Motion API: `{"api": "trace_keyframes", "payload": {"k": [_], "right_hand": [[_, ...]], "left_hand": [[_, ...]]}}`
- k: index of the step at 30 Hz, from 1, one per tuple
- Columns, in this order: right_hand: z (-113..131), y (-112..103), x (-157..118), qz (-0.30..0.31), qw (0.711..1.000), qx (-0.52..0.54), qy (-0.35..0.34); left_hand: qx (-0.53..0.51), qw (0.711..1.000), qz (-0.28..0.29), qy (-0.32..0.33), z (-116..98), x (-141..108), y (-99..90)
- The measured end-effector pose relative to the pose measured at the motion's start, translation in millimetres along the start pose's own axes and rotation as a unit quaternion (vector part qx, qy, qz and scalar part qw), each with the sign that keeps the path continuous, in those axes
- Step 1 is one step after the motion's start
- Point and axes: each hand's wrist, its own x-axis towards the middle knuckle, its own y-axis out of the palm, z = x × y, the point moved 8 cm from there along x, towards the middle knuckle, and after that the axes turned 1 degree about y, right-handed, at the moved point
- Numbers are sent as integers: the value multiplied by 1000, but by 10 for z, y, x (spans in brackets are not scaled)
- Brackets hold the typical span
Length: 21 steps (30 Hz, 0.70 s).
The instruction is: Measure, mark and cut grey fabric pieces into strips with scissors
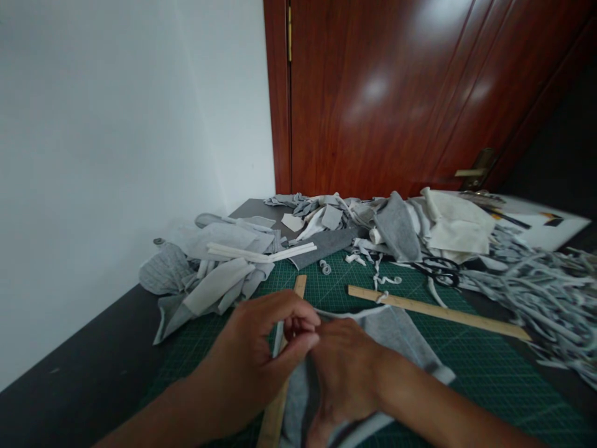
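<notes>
Grey fabric (403,330) with pale edges lies on the green cutting mat (494,379), beneath my hands. My left hand (275,348) is closed, its fingers curled and the thumb close to the index fingertip; whatever it may hold is too small to make out. Touching or nearly touching those fingertips, my right hand (345,367) is over the fabric with its back up. Its fingers are mostly hidden, so its grip cannot be told. A wooden ruler (274,417) runs under my left hand, along the fabric's left side.
Another wooden ruler (438,309) lies beyond the fabric, near black scissors (441,272). Fabric scraps (214,283) are heaped at the left, more cloth (459,224) lies at the back, and tangled grey strips (550,286) spread at the right. A wall and red-brown door stand behind.
</notes>
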Motion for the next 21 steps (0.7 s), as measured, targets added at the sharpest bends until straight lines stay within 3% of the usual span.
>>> {"api": "trace_keyframes", "payload": {"k": [3,6,10,17,21], "right_hand": [[22,38,14,37,999,-25,-11],[30,12,24,6,1000,-13,-22],[0,56,25,9,1000,3,-10],[28,12,1,-14,999,9,-45],[42,15,-16,-1,1000,5,-24]], "left_hand": [[-6,995,92,-26,246,-17,303],[42,986,133,-86,465,-250,420],[110,964,167,-175,553,-497,467],[160,954,178,-180,591,-554,569],[147,950,187,-201,637,-574,587]]}}
